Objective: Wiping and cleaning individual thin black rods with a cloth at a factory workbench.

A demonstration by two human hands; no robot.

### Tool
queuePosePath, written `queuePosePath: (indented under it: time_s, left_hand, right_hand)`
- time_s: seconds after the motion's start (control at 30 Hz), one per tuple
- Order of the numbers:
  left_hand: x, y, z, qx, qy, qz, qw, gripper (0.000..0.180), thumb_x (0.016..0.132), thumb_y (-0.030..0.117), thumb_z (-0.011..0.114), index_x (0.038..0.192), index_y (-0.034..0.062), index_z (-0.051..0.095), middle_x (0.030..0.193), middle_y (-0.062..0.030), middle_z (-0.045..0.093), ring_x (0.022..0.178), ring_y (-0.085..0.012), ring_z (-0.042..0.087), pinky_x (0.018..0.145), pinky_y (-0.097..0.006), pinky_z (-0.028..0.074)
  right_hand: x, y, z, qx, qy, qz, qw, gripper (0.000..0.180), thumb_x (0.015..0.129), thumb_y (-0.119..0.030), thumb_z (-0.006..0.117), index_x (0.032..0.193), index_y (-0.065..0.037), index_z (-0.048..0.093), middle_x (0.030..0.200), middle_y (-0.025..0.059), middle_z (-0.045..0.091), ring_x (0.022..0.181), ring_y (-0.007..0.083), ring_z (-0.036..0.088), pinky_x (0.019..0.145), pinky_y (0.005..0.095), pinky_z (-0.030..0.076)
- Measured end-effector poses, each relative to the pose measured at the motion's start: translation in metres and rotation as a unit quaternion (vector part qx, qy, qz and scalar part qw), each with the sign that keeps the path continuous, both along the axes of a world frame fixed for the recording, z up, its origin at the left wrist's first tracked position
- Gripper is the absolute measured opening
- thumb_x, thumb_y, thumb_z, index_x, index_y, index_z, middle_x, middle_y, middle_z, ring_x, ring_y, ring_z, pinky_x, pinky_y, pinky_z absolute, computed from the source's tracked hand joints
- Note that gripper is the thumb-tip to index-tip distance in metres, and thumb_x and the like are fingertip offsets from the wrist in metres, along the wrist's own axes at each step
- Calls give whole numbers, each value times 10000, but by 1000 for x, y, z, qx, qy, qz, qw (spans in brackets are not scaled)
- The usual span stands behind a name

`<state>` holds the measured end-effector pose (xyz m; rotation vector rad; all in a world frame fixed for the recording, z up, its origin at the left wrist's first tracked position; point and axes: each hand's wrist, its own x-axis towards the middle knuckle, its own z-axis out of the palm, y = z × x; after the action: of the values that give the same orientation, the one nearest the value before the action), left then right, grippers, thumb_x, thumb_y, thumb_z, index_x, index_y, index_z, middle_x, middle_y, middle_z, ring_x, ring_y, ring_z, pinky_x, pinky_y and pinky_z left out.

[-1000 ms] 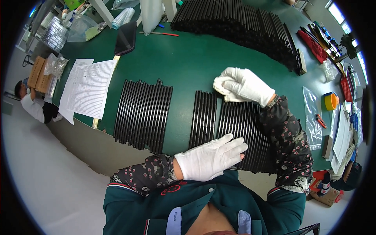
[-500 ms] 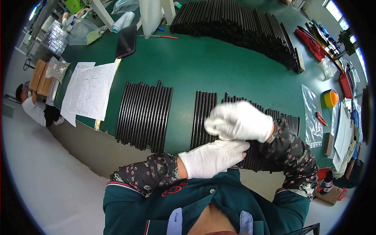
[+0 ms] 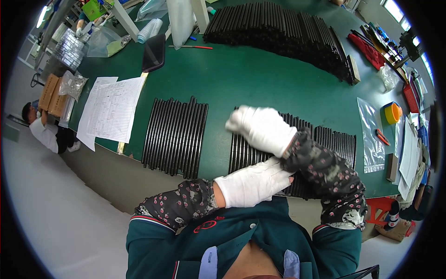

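Both my hands wear white gloves. My left hand (image 3: 253,184) lies flat with fingers stretched, over the near ends of a row of black rods (image 3: 241,156) at the table's front edge. Above and beyond it, my right hand (image 3: 264,130) is closed over the far part of that row; its fingertips are slightly blurred, and whatever they may hold is hidden. More rods (image 3: 335,143) lie right of my right wrist, partly behind my sleeve. To the left, apart from both hands, rests a separate row of black rods (image 3: 175,137) side by side.
A large stack of black rods (image 3: 278,37) fills the back of the green table (image 3: 223,74). Printed sheets (image 3: 114,109) and a dark phone (image 3: 154,53) are at left. Plastic bags (image 3: 370,135), yellow tape (image 3: 393,113) and red-handled cutters (image 3: 382,137) lie right. A person crouches far left.
My right hand has moved left and away from me, off the middle of the row toward its far left end. My left hand stays nearly in place.
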<state>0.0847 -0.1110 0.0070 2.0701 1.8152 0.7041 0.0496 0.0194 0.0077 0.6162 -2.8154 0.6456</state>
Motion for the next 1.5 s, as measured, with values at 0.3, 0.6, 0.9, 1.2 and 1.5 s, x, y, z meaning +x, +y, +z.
queuePosePath:
  time_s: [0.3,0.6,0.9,1.2,1.5]
  left_hand:
    - [1,-2,-6,45,18,4,999,603,690,151,718,1224,-24,499,1288,-177,468,1258,-351,413,1058,-428,360]
    - [-1,-8,6,33,7,-18,999,708,714,268,747,1289,-19,449,1434,-220,356,1363,-381,315,1114,-512,275]
    - [-122,-7,17,29,216,112,969,527,832,125,637,1330,100,466,1419,-96,426,1355,-310,356,1099,-486,332]
    - [-103,28,-14,-33,247,66,966,547,918,312,519,1419,129,395,1508,-70,319,1404,-263,283,1150,-465,246]
    - [-105,34,-19,-23,252,62,966,527,942,326,482,1426,142,387,1520,-58,306,1403,-256,288,1146,-468,244]
  right_hand:
    - [-6,-2,17,-6,-103,-37,994,155,867,-251,633,918,-105,635,849,88,681,762,281,665,678,353,543]
    - [46,87,33,-599,-245,-42,761,304,944,-208,592,1159,0,543,1024,23,606,877,70,584,779,196,496]
    - [74,87,42,-401,-199,-158,880,327,916,-166,616,1168,31,548,1039,56,637,970,104,590,869,240,474]
    - [105,9,28,31,-185,193,963,119,891,-230,558,939,-151,634,803,56,624,662,226,655,537,328,520]
    - [98,-27,16,27,-112,227,967,140,864,-202,569,973,-120,603,724,54,565,621,213,630,503,317,511]
